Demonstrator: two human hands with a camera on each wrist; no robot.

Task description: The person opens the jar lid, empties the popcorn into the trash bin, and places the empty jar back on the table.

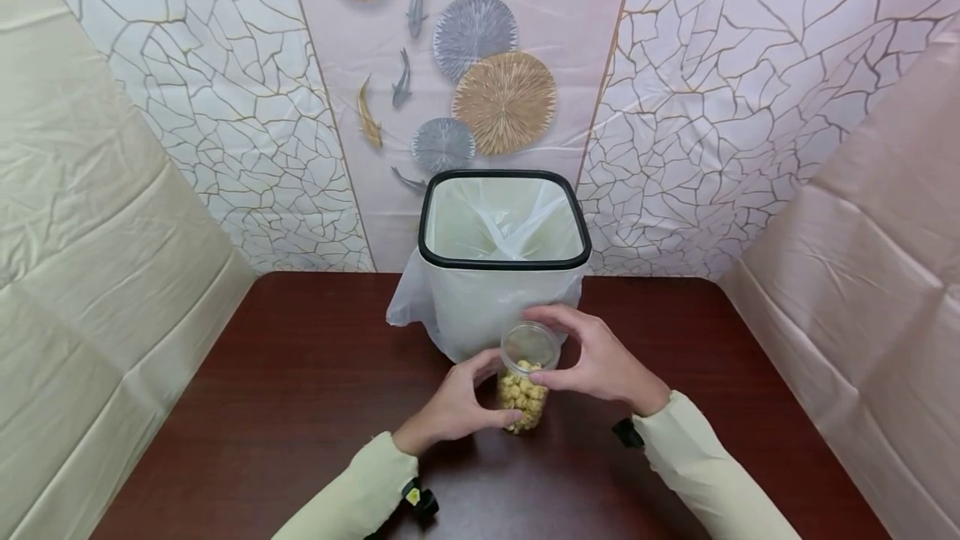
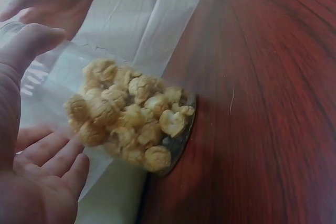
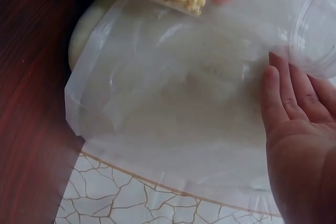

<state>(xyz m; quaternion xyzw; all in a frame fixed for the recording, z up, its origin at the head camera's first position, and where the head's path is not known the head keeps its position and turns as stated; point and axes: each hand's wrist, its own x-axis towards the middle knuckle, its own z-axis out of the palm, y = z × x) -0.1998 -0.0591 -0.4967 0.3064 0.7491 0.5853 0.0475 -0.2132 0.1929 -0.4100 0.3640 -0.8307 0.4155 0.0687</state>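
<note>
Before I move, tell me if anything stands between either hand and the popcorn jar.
Nothing visible does. In the head view, the left hand curves around the popcorn jar and the right hand spans its top, with no other object in between. The lined bin stands behind the jar, out of both hands' way.

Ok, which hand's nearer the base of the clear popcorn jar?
Left. The left hand is beside the jar, its thumb low across the front, near the base; the right hand is higher, around the jar's rim.
</note>
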